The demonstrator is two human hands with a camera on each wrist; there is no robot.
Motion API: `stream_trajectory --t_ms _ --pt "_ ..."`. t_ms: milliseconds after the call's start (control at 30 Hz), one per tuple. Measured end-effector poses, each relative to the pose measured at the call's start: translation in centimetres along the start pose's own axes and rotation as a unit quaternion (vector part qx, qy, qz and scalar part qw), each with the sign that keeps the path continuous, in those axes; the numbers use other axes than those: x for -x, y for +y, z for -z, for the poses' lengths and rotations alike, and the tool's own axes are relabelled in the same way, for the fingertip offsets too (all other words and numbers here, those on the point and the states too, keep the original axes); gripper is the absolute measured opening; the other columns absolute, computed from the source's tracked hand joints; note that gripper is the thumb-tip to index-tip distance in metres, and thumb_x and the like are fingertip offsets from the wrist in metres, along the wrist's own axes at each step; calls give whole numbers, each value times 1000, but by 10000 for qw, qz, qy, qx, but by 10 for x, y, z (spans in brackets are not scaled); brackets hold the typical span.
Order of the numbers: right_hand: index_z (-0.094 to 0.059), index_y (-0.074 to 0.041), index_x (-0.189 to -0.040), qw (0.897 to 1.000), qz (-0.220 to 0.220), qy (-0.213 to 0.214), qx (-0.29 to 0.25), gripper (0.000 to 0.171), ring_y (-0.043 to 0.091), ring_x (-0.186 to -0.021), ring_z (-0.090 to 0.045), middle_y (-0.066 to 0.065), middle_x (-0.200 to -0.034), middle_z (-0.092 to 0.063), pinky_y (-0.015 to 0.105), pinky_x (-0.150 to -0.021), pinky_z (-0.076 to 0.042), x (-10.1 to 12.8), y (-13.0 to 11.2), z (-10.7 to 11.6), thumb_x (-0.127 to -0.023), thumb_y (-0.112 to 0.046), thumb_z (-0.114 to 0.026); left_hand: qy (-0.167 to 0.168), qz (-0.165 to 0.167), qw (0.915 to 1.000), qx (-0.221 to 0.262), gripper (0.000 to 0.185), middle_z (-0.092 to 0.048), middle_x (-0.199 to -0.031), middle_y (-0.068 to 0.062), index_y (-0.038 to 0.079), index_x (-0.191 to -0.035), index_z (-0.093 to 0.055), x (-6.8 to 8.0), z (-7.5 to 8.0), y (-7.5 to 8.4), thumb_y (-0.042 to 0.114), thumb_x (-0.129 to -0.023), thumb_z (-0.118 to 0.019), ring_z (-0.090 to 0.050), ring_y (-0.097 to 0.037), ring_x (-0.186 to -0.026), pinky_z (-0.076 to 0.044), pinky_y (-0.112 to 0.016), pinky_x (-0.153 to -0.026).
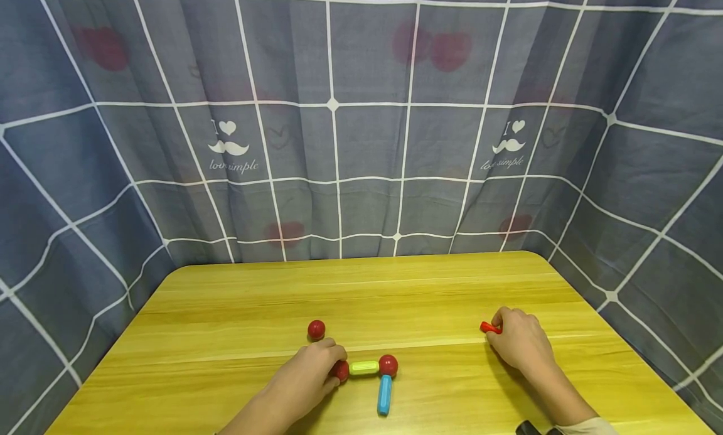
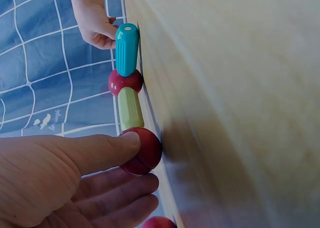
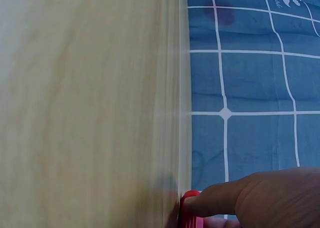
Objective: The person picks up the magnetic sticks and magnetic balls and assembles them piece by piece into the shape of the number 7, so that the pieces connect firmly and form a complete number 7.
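On the tabletop, my left hand [image 1: 302, 378] grips a red ball [image 1: 341, 371] [image 2: 146, 153], thumb on one side and fingers on the other. That ball joins a yellow-green ribbed rod [image 1: 364, 368] [image 2: 131, 108], whose far end meets a second red ball [image 1: 388, 365]. A blue ribbed rod [image 1: 385, 395] [image 2: 127, 48] runs from that second ball toward the front. Farther right, my right hand [image 1: 522, 341] pinches a short red rod [image 1: 488, 327] [image 3: 191, 215], low at the table surface. Its other end is hidden by the fingers.
A loose red ball [image 1: 316, 329] lies just beyond my left hand. The wooden table [image 1: 226, 309] has rounded back corners, and a grey-blue checked curtain [image 1: 361, 140] hangs behind it and at both sides. A black object [image 1: 528, 428] shows by the right sleeve.
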State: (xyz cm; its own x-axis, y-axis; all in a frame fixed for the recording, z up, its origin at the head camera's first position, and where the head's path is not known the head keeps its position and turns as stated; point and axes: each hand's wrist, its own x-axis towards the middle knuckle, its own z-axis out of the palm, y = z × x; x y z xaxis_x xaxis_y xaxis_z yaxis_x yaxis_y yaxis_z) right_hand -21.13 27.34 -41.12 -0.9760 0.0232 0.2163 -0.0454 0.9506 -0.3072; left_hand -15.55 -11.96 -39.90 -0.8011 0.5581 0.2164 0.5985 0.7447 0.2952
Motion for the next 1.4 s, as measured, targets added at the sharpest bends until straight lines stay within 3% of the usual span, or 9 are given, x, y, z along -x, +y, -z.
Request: stream_trajectory --t_ms 633,1400 --pt "-56 -12 -76 9986 -124 -479 -173 18 19 -58 -46 1 -66 -51 33 -51 -36 8 -15 -1 -78 -23 -69 -16 27 10000 -63 20 -54 -79 7 11 -85 -64 0 -1 0 6 -78 -82 -49 -2 -70 -48 -19 -62" --pt "-56 -14 -75 9967 253 -776 -28 21 18 -59 -47 -2 -70 -51 34 -51 -38 26 -56 -9 -78 -27 -72 -11 53 10000 -31 21 -55 -81 6 10 -87 -65 0 0 0 5 -77 -82 -50 -3 -71 -50 -20 -63"
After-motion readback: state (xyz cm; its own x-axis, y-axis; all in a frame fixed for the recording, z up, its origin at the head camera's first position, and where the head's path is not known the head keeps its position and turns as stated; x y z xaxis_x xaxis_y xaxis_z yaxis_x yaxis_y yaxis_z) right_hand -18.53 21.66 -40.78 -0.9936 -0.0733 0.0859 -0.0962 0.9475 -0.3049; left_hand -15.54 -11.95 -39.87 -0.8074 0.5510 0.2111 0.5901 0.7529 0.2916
